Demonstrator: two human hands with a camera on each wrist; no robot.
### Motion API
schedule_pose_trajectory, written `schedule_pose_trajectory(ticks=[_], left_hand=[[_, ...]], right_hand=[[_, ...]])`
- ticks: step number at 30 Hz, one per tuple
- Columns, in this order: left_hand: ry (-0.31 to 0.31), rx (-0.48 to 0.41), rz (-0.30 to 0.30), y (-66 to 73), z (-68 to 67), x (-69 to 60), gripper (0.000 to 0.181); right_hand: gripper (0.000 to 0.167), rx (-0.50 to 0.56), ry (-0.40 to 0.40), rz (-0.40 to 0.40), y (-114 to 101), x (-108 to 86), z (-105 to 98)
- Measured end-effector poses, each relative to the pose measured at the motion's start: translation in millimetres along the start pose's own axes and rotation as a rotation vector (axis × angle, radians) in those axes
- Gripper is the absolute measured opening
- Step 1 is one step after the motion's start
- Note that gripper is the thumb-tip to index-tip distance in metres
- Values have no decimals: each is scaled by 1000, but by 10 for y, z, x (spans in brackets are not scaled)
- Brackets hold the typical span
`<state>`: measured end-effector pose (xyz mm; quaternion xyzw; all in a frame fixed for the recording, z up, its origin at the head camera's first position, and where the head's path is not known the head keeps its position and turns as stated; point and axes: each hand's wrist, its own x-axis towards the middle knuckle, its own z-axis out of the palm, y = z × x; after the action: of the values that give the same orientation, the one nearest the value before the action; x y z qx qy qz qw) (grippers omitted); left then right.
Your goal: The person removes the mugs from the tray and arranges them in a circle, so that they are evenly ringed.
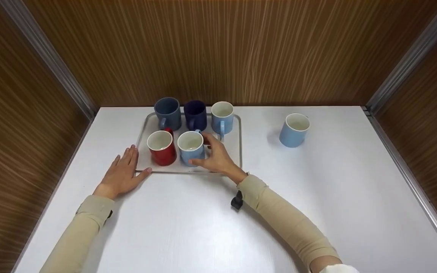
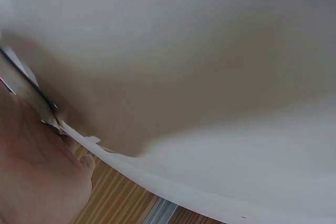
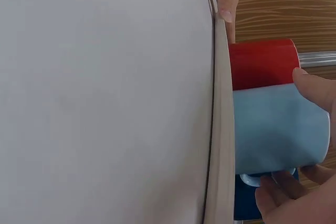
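Note:
In the head view a light blue mug (image 1: 191, 151) stands upright on the front part of a tray (image 1: 173, 172), right of a red mug (image 1: 163, 153). My right hand (image 1: 216, 157) holds this blue mug from its right side, thumb at the front and fingers behind. My left hand (image 1: 121, 174) lies flat with straight fingers at the tray's front left corner. The right wrist view shows the blue mug (image 3: 278, 129) between the thumb and fingers of my right hand (image 3: 310, 198), with the red mug (image 3: 262, 64) beside it.
Along the tray's back stand a grey-blue mug (image 1: 168, 113), a dark navy mug (image 1: 195, 115) and another light blue mug (image 1: 222, 117). One more light blue mug (image 1: 294, 131) is on the white table (image 1: 336, 182) to the right. Wood-grain walls enclose the table's back and sides.

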<state>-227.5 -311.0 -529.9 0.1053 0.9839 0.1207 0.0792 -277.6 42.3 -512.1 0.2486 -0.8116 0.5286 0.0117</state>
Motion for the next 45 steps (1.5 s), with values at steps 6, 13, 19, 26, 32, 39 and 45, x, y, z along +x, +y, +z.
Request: schedule_pose_trajectory(ticks=[6, 13, 19, 26, 32, 39, 45], left_hand=[[-6, -1, -5, 3, -4, -5, 105], [-11, 0, -4, 25, -11, -7, 104], [-4, 10, 0, 37, -3, 0, 103], [-7, 13, 2, 30, -16, 12, 104], [-8, 20, -3, 25, -36, 7, 104], [-8, 20, -13, 24, -34, -1, 106], [-20, 26, -13, 30, -36, -8, 105]], right_hand=[[92, 36, 13, 17, 15, 29, 85], [91, 45, 53, 18, 41, 62, 150], [92, 59, 82, 43, 38, 63, 167], [91, 71, 105, 77, 13, 73, 147], [91, 96, 128, 82, -16, 55, 46], [91, 104, 127, 82, -70, -22, -157], [90, 74, 126, 49, -101, -119, -342]])
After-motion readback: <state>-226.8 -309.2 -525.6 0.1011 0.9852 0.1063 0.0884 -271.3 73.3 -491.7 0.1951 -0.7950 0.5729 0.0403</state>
